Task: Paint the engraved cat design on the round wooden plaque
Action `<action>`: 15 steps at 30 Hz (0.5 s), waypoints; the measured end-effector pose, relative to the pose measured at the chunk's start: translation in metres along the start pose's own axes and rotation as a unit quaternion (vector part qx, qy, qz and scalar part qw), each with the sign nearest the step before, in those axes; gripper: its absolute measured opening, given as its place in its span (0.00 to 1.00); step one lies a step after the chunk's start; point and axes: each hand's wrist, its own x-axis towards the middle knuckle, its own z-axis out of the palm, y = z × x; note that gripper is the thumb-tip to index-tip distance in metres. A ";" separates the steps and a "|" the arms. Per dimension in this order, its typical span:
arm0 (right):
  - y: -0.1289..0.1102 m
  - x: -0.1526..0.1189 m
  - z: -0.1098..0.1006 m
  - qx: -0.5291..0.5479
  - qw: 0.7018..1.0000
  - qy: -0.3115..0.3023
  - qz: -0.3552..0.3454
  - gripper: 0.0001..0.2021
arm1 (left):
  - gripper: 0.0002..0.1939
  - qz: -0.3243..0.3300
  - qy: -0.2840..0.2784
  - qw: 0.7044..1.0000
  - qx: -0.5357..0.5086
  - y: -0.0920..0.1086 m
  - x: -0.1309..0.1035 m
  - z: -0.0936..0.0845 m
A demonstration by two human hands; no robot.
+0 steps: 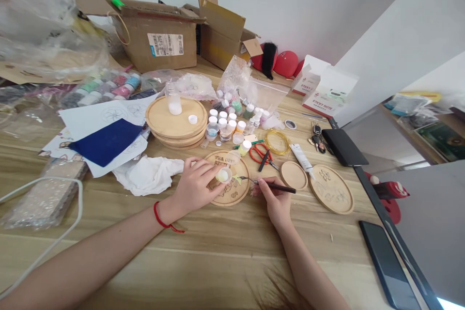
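My left hand [194,184], with a red string bracelet at the wrist, grips a small white cup [224,175] tilted over a round wooden plate [235,199]. Dark line drawings and lettering mark the plate. In my right hand [278,206] is a palette knife [278,185] with a dark handle and thin metal neck. Its tip is by the cup, where something pale yellow-green shows; whether it touches the cup I cannot tell. Behind the plate stands a jar with a white lid [245,146] and yellowish contents. A clear round lid [233,157] lies at the plate's far edge.
Several white-capped jars [222,118] crowd the middle, beside stacked wooden plates [174,126]. Orange-handled pliers [256,151], gold wire [277,141], a white tube [301,159] and another drawn plate [332,189] lie right. White cloth [148,174] is left; a phone [387,264] lies front right.
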 end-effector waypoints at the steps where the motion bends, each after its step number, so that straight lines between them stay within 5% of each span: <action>1: 0.001 0.000 0.000 0.000 1.000 -0.003 -0.001 0.16 | 0.10 0.002 0.002 1.000 0.002 0.000 0.000 0.000; 15: 0.002 -0.001 0.000 0.014 1.000 -0.009 0.007 0.13 | 0.10 0.009 0.008 1.000 0.005 0.000 0.000 0.001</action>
